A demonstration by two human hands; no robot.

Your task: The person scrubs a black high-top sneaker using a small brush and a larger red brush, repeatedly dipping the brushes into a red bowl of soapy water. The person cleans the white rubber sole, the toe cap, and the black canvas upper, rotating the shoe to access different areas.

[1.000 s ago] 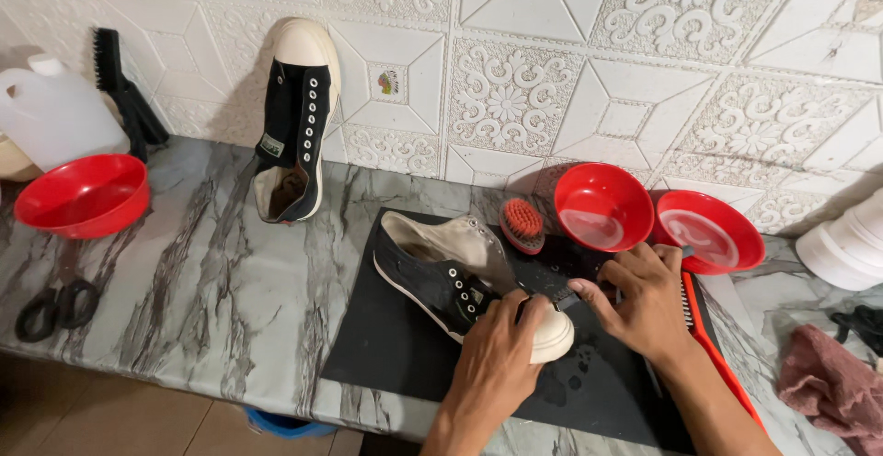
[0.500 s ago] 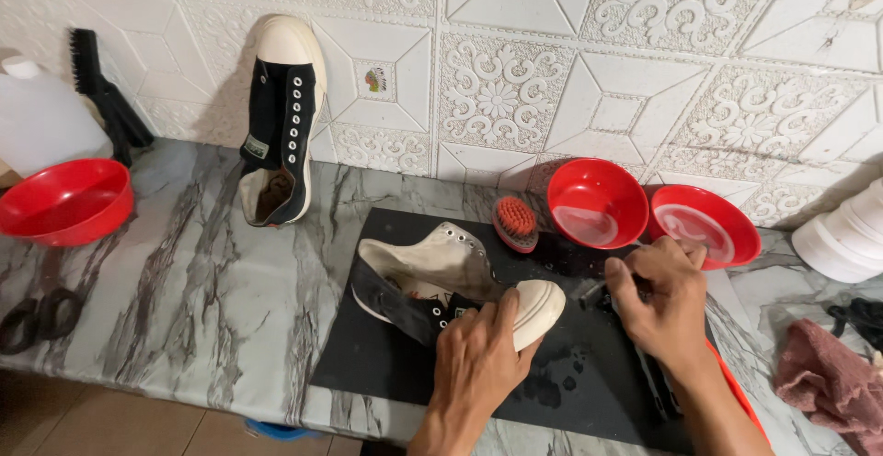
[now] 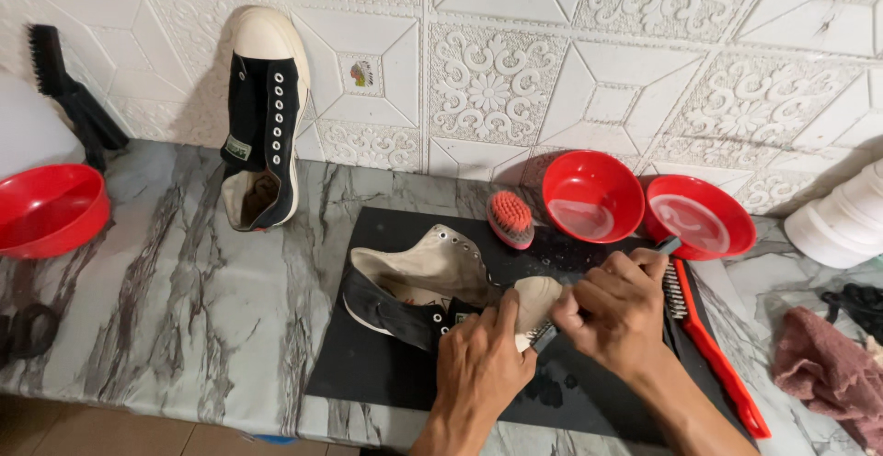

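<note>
The left hand (image 3: 478, 364) clamps the shoe (image 3: 432, 286) on the black mat (image 3: 368, 373); the right hand (image 3: 616, 313) grips a brush (image 3: 543, 335) at its toe. A hard stroke may slide the shoe far-right into the bowls (image 3: 593, 194) and spill water.

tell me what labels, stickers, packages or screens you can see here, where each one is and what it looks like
Tongue label: small greenish rectangle on the black high-top sneaker leaning upright against the wall.
Wall sticker: small multicoloured patch in a square tile, right of that sneaker.
Tongue tag: small, pale, on the sneaker lying on the black mat, by the left hand.
No packages or screens.
</note>
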